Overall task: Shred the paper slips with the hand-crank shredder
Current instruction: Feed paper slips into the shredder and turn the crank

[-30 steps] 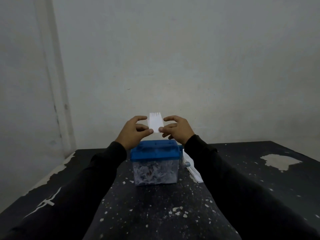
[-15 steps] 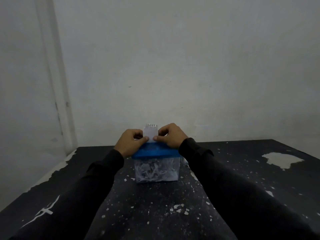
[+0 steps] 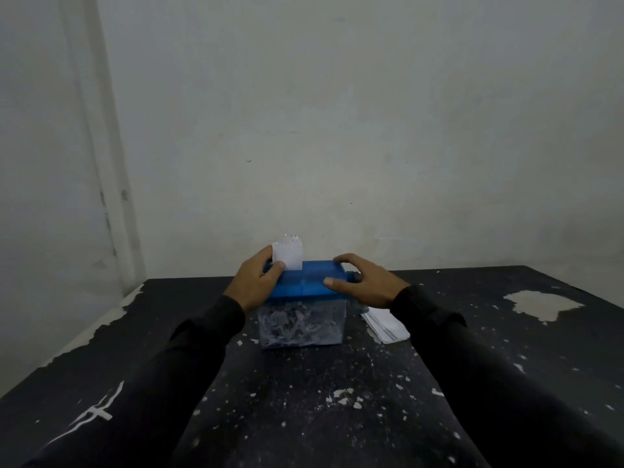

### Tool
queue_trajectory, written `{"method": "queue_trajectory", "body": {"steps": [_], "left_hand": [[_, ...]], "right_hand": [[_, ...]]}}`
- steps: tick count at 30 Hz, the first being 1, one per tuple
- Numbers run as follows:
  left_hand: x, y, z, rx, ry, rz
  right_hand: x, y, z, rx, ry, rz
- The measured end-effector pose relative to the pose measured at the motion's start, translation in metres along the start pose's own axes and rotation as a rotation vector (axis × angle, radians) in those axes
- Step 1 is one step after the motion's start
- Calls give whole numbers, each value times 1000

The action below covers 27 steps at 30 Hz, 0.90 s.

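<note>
The hand-crank shredder has a blue lid (image 3: 305, 284) on a clear bin (image 3: 300, 325) full of white shreds, and stands mid-table. A white paper slip (image 3: 287, 257) with a fringed top edge stands upright in the lid's slot at its left end. My left hand (image 3: 256, 283) pinches the slip's lower left edge, thumb against it. My right hand (image 3: 369, 285) hovers at the lid's right end with curved, spread fingers and its thumb on the lid. The blue crank knob (image 3: 351, 275) shows between thumb and fingers. A stack of white paper slips (image 3: 385, 324) lies right of the bin.
The black table (image 3: 304, 400) is speckled with white flecks and has a worn pale patch (image 3: 540, 302) at the far right. A pale wall stands close behind, and the table's left edge runs along the wall corner.
The slip came down from the air into the shredder's slot. My right hand let go of it and moved right to the lid's crank end, while my left hand keeps hold of the slip.
</note>
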<state>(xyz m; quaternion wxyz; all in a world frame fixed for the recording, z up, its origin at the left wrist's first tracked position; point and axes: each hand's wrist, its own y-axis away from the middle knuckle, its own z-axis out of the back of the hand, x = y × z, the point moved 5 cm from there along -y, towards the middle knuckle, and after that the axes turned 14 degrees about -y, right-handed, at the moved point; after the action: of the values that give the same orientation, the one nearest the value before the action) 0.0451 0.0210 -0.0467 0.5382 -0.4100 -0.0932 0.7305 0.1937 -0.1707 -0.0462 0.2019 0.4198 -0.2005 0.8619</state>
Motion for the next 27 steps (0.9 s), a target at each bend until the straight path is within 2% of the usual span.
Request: {"method": "queue_trajectory", "body": {"steps": [6, 12, 16, 19, 23, 27], "left_hand": [[4, 0, 0, 21, 33, 14], [-6, 5, 0, 16, 82, 38], [-6, 4, 0, 57, 83, 93], [-5, 0, 1, 113, 45, 114], [-3, -3, 0, 146, 22, 106], [4, -4, 0, 132, -9, 112]], "right_hand": [[4, 0, 2, -44, 8, 50], [9, 7, 3, -21, -81, -57], [11, 3, 7, 107, -66, -129], [7, 5, 23, 205, -238, -185], [2, 14, 33, 236, -399, -121], [17, 3, 43, 76, -500, 35]]}}
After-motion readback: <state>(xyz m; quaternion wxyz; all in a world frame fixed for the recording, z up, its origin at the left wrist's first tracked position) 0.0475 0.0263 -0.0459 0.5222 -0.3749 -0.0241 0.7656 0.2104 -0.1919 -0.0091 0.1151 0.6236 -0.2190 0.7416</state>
